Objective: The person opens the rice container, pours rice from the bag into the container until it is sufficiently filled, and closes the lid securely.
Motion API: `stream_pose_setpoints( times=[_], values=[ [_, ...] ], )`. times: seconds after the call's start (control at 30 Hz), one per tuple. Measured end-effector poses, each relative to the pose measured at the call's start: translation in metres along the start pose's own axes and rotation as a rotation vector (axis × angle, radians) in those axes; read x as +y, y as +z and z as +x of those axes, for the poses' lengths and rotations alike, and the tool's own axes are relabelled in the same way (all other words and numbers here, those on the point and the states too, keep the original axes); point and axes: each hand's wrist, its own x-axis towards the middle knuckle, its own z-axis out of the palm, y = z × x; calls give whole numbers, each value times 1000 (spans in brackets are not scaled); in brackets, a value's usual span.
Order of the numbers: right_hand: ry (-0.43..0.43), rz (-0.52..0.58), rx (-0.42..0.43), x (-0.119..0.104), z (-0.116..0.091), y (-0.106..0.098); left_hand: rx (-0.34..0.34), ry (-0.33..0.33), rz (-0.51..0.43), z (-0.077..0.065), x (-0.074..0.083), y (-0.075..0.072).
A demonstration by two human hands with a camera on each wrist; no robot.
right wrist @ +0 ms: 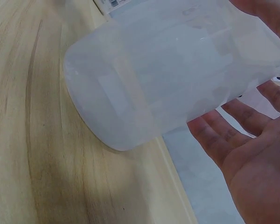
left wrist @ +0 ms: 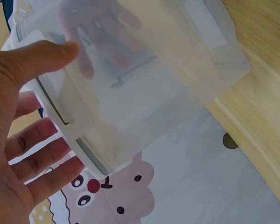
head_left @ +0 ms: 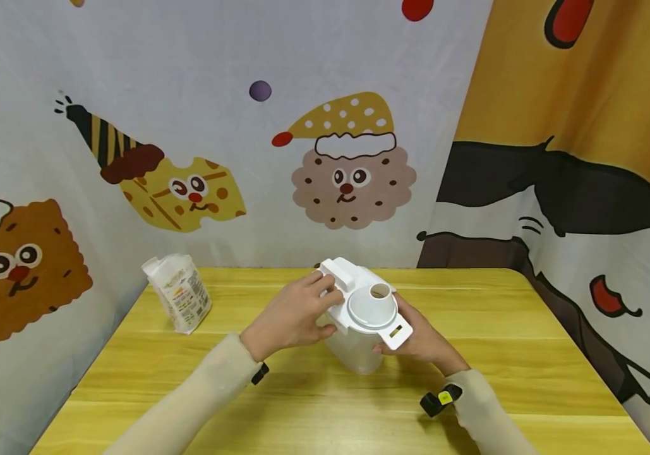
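Container (head_left: pixel 353 354) in front of me, I faced a printed curtain (head_left: pixel 205 76), the largest thing in view, its cartoon biscuits and cheese smiling out. Below it spread the yellow wood-grained bench (head_left: pixel 279 411). Near the middle of that was the cloudy plastic vessel itself, its base on the wood or just above it; I could not tell which. I judged it light and smooth enough to slip a little, fairly stiff, with walls that might give under a hard squeeze. The surest hold seemed to be round the body below the white lid (head_left: pixel 366 304), with a second grip at the rim. Both hands were on it: the right hand (head_left: pixel 424 341) held the right side, thumb in front and fingers behind, while the left hand (head_left: pixel 299 309) gripped the lid's left edge, fingers above and thumb lower. Well apart, on the bench's far left, stood a white packet (head_left: pixel 179 294). Smaller were the lid's parts: a raised bar (head_left: pixel 338 273) by my left fingers, a slotted tab (head_left: pixel 391 339) jutting toward me, and a round hole (head_left: pixel 381 291).
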Motion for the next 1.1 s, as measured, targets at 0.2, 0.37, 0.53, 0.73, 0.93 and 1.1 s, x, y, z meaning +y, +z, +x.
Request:
stream_pose_setpoints(
  times=[0.2, 0.37, 0.53, 0.73, 0.93, 1.1],
  values=[
    [5, -5, 2, 0, -1, -1, 4, 20, 50, 1, 3, 2],
    [11, -9, 5, 1, -1, -1, -13, 46, 98, 3, 6, -2],
    [12, -5, 7, 1, 0, -1, -32, 85, 161, 5, 9, -5],
    [26, -1, 14, 0, -1, 0, -28, 113, 240, 6, 14, -3],
    [30, 1, 14, -2, -1, 0, -34, 128, 296, 6, 18, -2],
    [35, -4, 10, -2, -2, 1, -49, 128, 316, 5, 20, -2]
  ],
)
